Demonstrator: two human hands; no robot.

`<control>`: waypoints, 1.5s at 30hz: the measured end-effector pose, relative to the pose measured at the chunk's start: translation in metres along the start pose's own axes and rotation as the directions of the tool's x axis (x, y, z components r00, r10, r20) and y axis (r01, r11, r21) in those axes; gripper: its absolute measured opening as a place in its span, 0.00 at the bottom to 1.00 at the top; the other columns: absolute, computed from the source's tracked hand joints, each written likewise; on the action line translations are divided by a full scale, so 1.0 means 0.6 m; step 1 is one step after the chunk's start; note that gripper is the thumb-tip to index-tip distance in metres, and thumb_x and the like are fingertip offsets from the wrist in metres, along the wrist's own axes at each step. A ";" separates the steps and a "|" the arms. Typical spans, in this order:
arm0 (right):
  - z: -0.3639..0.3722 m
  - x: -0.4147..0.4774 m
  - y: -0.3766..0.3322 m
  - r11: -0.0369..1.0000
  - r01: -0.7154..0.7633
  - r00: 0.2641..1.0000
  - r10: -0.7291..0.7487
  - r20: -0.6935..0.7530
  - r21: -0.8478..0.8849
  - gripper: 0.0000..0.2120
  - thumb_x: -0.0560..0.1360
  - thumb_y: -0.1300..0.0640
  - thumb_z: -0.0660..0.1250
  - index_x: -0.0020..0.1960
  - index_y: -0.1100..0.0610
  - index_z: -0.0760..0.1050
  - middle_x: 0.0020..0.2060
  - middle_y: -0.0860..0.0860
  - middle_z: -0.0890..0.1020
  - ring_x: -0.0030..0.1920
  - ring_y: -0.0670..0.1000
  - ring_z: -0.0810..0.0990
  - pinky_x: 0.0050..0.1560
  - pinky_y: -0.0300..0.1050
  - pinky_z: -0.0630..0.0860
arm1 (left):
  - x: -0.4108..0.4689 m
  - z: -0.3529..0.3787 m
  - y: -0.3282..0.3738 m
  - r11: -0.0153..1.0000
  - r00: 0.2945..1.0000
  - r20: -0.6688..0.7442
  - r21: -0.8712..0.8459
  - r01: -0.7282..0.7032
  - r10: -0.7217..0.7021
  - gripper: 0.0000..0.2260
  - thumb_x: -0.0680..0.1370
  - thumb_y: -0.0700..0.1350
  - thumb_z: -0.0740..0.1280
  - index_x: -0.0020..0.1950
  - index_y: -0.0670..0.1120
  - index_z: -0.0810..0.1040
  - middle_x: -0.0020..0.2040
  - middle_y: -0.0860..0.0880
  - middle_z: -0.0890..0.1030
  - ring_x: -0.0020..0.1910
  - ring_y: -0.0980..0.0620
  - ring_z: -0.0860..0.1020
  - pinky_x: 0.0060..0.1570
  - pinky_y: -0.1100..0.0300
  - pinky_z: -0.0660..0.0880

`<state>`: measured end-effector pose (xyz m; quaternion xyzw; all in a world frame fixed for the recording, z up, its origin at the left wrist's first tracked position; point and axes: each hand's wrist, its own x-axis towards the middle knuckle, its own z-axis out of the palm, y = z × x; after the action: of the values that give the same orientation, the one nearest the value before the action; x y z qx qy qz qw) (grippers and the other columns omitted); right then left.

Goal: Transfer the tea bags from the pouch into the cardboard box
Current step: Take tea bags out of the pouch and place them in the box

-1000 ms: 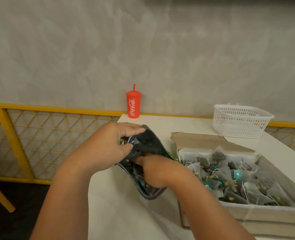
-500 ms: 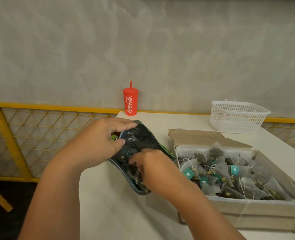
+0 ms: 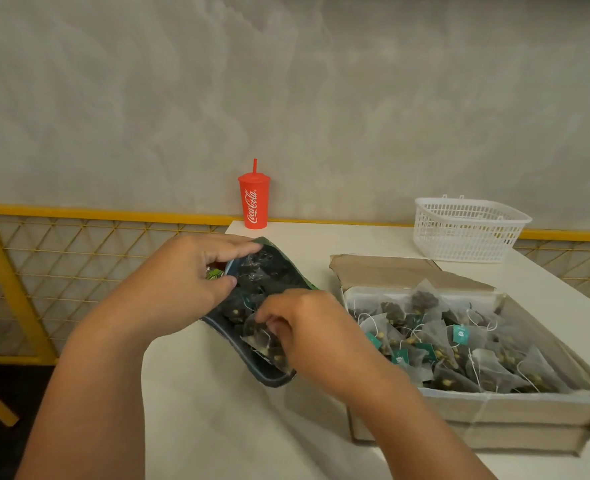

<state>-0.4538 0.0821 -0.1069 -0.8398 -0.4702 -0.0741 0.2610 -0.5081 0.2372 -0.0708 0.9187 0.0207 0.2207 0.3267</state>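
A dark pouch (image 3: 269,271) with a green printed outside lies open on the white table (image 3: 217,427), its mouth towards me. My left hand (image 3: 186,282) pinches the pouch's upper rim and holds it open. My right hand (image 3: 307,327) is at the mouth, fingers closed on a mesh pyramid tea bag (image 3: 262,341) that is partly out of the pouch. More tea bags show inside it. To the right stands the open cardboard box (image 3: 477,410), holding several tea bags (image 3: 459,344) with teal tags.
A red Coca-Cola cup (image 3: 253,199) with a straw stands at the table's far edge by the wall. A white plastic basket (image 3: 466,230) sits at the back right. A yellow mesh railing (image 3: 61,265) runs along the left, beyond the table's edge.
My right hand has drawn back from deep inside the pouch to its mouth, bringing a tea bag into view. My left hand keeps its hold on the rim.
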 end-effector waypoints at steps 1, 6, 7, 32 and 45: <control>-0.012 -0.003 -0.004 0.999 -0.009 1.000 0.010 -0.008 0.036 0.13 0.76 0.64 0.61 0.55 0.53 0.79 0.50 0.51 0.81 0.50 0.51 0.77 0.52 0.45 0.75 | 0.000 0.000 0.000 1.000 1.000 -0.004 -0.008 0.006 -0.006 0.20 0.74 0.34 0.66 0.57 0.57 0.77 0.49 0.74 0.69 0.44 0.85 0.65 0.47 0.75 0.67; -0.096 -0.034 -0.006 0.955 -0.044 0.986 0.088 -0.141 0.293 0.13 0.73 0.65 0.66 0.39 0.48 0.80 0.33 0.41 0.78 0.37 0.41 0.76 0.40 0.32 0.73 | 0.001 0.000 -0.001 1.000 1.000 -0.020 -0.011 0.012 -0.012 0.21 0.73 0.33 0.66 0.57 0.57 0.77 0.49 0.73 0.70 0.46 0.80 0.67 0.50 0.73 0.67; -0.114 -0.042 -0.002 0.946 -0.046 0.977 0.110 -0.183 0.321 0.14 0.72 0.66 0.67 0.37 0.47 0.80 0.32 0.41 0.79 0.37 0.41 0.77 0.39 0.32 0.75 | 0.001 0.001 -0.001 1.000 1.000 -0.022 -0.013 0.014 -0.015 0.21 0.73 0.33 0.66 0.58 0.56 0.77 0.49 0.73 0.71 0.46 0.80 0.67 0.49 0.73 0.67; -0.141 -0.062 0.072 0.948 -0.317 0.948 0.315 0.047 0.035 0.13 0.76 0.60 0.62 0.47 0.41 0.73 0.40 0.43 0.80 0.39 0.42 0.79 0.39 0.35 0.75 | 0.002 0.002 0.002 0.999 1.000 0.000 0.015 -0.030 0.030 0.21 0.74 0.34 0.65 0.60 0.56 0.76 0.49 0.72 0.69 0.43 0.84 0.65 0.42 0.82 0.65; 0.024 0.032 -0.017 0.979 -0.109 0.973 0.141 0.184 -0.173 0.21 0.75 0.62 0.61 0.68 0.54 0.67 0.61 0.56 0.71 0.59 0.58 0.73 0.57 0.50 0.72 | 0.004 0.003 -0.003 0.996 0.997 -0.009 0.036 -0.081 0.081 0.22 0.73 0.33 0.65 0.58 0.58 0.75 0.52 0.70 0.70 0.45 0.83 0.64 0.43 0.87 0.59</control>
<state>-0.4538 0.1081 -0.1083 -0.8894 -0.4321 -0.0127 0.1489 -0.5050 0.2381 -0.0721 0.9234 -0.0108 0.2382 0.3009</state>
